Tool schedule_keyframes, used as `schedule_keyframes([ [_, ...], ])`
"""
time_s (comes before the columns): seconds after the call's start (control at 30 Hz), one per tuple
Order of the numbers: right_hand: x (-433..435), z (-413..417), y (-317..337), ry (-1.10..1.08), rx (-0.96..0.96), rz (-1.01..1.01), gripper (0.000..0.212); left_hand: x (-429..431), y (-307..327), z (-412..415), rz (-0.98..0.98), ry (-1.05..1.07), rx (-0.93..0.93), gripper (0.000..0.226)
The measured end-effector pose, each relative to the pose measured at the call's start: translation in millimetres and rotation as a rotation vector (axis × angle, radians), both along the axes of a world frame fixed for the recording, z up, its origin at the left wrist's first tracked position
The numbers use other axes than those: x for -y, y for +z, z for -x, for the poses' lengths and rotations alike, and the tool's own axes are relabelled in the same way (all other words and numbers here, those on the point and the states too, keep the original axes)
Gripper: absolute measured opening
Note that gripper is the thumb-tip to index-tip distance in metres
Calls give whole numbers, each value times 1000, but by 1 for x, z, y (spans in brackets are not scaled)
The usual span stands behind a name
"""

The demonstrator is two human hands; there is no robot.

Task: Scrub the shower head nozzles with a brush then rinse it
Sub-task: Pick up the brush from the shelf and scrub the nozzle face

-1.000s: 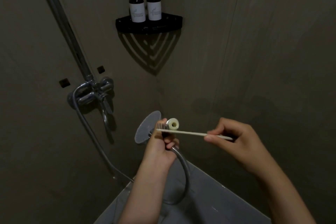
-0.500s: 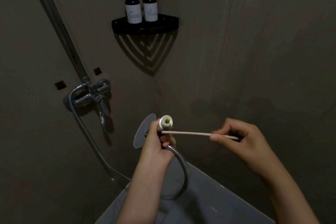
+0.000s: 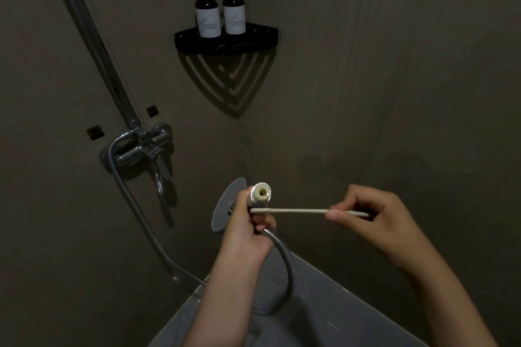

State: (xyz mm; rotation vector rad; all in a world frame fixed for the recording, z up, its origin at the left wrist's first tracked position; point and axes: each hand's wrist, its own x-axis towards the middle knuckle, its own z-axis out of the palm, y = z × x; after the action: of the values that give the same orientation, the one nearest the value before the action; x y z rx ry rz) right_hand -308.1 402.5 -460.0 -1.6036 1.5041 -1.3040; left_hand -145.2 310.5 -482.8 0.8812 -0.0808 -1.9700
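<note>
My left hand [image 3: 244, 227] grips the small shower head [image 3: 260, 193] by its body, its round pale face with a centre hole turned toward me. A flexible metal hose [image 3: 284, 256] loops down from it. My right hand [image 3: 369, 220] pinches the end of a thin white toothbrush [image 3: 298, 210], held level. The brush head lies against the lower edge of the shower head, just under its face; the bristles are partly hidden by my left fingers.
A chrome mixer tap [image 3: 141, 149] with a riser pipe [image 3: 90, 36] sits on the left wall. A black corner shelf [image 3: 225, 42] carries two pump bottles [image 3: 220, 14]. A round grey disc [image 3: 227, 205] shows behind my left hand. A grey ledge [image 3: 338, 304] lies below.
The toothbrush has slid a little to the right and lower against the shower head. The shower head's face has turned more toward me. Both hands stay in much the same place.
</note>
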Motion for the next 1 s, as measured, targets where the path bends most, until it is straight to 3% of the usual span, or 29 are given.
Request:
schedule_keyframes([
  [0.2,-8,20,3,-29,3,-6,51,2,0,-9,20,-59,-33,27],
  [0.37,-10,23,9,143,-57,-152,50,5,0,-13,127,-262,232,18],
  [0.63,-13,14,20,144,-123,-136,22,3,-1,-10,140,-341,327,16],
  [1.0,-18,23,21,72,-83,-109,44,6,-3,-19,151,-425,343,15],
])
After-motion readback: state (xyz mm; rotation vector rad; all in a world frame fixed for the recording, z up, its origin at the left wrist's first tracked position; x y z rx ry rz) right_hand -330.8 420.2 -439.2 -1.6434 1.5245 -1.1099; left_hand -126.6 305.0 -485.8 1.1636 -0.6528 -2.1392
